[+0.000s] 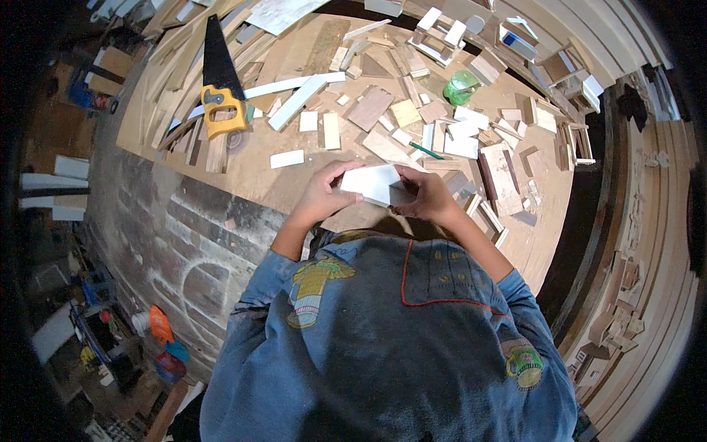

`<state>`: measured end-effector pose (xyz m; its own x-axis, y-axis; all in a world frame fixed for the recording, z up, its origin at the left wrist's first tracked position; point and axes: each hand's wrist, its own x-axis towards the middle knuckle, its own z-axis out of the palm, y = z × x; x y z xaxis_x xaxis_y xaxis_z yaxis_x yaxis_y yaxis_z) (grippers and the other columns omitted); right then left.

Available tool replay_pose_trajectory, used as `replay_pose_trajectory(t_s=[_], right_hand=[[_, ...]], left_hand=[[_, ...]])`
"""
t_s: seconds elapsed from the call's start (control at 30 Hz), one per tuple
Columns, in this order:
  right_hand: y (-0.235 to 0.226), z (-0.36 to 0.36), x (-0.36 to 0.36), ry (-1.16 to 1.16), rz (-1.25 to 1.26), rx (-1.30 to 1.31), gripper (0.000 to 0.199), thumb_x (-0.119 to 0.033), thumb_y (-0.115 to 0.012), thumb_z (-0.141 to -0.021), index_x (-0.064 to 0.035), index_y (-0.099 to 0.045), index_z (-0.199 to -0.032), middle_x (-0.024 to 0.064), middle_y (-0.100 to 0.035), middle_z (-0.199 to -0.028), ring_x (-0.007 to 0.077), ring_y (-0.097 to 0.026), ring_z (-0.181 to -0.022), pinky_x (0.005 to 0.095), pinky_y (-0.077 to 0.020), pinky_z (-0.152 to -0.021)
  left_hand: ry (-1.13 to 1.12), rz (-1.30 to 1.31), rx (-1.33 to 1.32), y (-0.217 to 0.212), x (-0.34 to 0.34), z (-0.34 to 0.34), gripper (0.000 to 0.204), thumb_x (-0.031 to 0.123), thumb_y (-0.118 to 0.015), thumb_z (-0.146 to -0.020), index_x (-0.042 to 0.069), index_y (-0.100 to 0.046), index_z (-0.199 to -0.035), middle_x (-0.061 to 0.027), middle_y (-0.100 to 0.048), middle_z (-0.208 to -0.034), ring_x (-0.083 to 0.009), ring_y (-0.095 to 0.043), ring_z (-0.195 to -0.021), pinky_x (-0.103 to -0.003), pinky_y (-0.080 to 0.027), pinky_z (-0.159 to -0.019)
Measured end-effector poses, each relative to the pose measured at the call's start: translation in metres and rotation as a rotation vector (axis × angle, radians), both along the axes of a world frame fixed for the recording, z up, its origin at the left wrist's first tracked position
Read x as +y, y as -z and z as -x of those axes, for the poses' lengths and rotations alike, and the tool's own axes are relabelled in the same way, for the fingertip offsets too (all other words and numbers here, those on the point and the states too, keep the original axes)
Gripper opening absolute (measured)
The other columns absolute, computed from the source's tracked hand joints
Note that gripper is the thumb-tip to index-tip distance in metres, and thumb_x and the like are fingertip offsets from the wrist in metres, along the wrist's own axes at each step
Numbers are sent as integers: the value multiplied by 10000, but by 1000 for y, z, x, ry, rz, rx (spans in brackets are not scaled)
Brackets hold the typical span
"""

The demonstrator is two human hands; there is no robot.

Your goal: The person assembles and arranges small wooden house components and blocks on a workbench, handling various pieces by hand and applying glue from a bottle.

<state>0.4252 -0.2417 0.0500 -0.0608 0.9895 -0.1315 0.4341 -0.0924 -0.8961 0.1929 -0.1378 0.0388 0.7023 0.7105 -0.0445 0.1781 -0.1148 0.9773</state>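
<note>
Close in front of my chest, both hands hold a small white board piece with a slanted edge over the table's near side. My left hand is closed on its left end, the thumb along the lower edge. On the right end, my right hand grips it with thumb and fingers, partly in shadow. Just left of my left hand lies a white rectangular piece. Beyond my hands are a yellow block, a brown wood block and a green pencil-like stick.
A handsaw with a yellow handle rests on wood strips at the far left. A green, clear-looking container stands at the back right among scraps. Small wooden frames line the right edge of the wooden table. Orange and blue items lie lower left.
</note>
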Motion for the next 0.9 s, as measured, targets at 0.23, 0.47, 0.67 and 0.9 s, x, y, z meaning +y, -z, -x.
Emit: replay_pose_trajectory(t_s=[0.23, 0.47, 0.67, 0.9], right_hand=[[5, 9, -4, -125, -59, -484, 730, -156, -772, -621, -143, -492, -1294, 153, -626, -1043, 356, -585, -966, 402, -500, -818], [-14, -1, -18, 4, -32, -383, 680, -150, -774, -620, -136, -522, -1251, 139, -621, -1059, 349, -584, -960, 386, -495, -839], [-2, -6, -25, 50, -81, -362, 662, -141, -801, -596, -119, -552, -1209, 134, -635, -1021, 329, -598, -941, 368, -494, -831], [8, -7, -29, 118, -204, -276, 650, -70, -826, -534, -59, -594, -1141, 127, -651, -982, 315, -611, -909, 365, -496, -810]], left_hand=[[48, -675, 272, 8, -2, 4, 548, 206, -823, -482, 100, -655, -993, -79, -636, -1022, -276, -545, -1044, -406, -371, -940], [23, -679, 282, 10, -3, 5, 517, 206, -820, -477, 103, -646, -953, -76, -630, -983, -290, -549, -1006, -414, -381, -931], [44, -697, 280, 7, -2, 5, 528, 226, -809, -500, 101, -642, -985, -80, -619, -989, -297, -534, -1020, -418, -367, -938], [36, -676, 244, 6, -3, 7, 508, 177, -802, -506, 82, -639, -977, -91, -628, -1002, -304, -539, -1016, -411, -379, -929]])
